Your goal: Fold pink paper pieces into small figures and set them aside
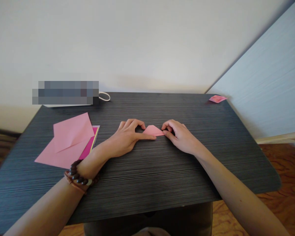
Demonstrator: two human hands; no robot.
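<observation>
At the bottom of the frame, the left forearm (49,200) comes in from the lower left and the right forearm (233,190) from the lower right. Round the left wrist sit a dark beaded bracelet (78,178) and a thin reddish-brown cord (74,186). Wood-patterned floor (280,209) shows in the lower right, past the rounded corner of a dark, finely striped table (149,173).

In the middle of the frame, a small folded pink paper (152,130) lies on the table, its long side towards the bottom and its blunt top towards the wall. The left hand (126,136) has thumb and forefinger spread apart, the thumb laid along the paper's near edge and the forefinger bent to its far left side. The right hand (179,134) pinches the right corner between thumb and fingertips.

Left of centre, pink sheets (73,131) overlap at an angle above a magenta sheet (88,148). Farther back, in the left of the frame, stands a pixelated object (66,93), a pale loop (109,97) beside its right end. At the table's far right corner lies a folded pink piece (217,99). A pale panel (272,82) slants across the upper right; behind everything is a whitish wall (137,42).
</observation>
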